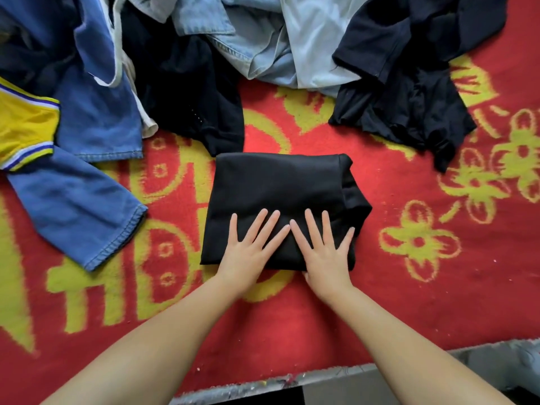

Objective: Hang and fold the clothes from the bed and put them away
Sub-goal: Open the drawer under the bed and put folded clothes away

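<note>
Figure: one garment folded, the rest of the pile waiting. Nearest the viewer, two bare forearms reach over the bed's edge onto the red blanket (292, 317), which carries a yellow flower and letter pattern. Both hands lie flat on the near half of the folded black garment (277, 197), the landmark for all positions here: the left hand (248, 252) rests on its near-left part and the right hand (327, 252) on its near-right part, each with fingers straight and spread, pressing down and gripping nothing, their inner fingertips almost touching. The garment is a compact, roughly square dark packet with smooth top layers; at its right edge a looser fold bulges out, so it appears folded and in the course of being flattened rather than finished. It sits on the blanket near the bed's front edge and has not yet been put away. To its left a blue denim piece (87, 182) trails a sleeve or leg toward the viewer, and further left lies a yellow garment with striped trim (26, 130). Just beyond the packet's far-left corner lies a crumpled black item (190, 92); beyond its far edge lies a pale blue shirt (277, 39); to its far right lies a rumpled navy garment (409, 92). Judged from this, the task is early: several pieces remain unfolded, and nothing visible is hung.
</note>
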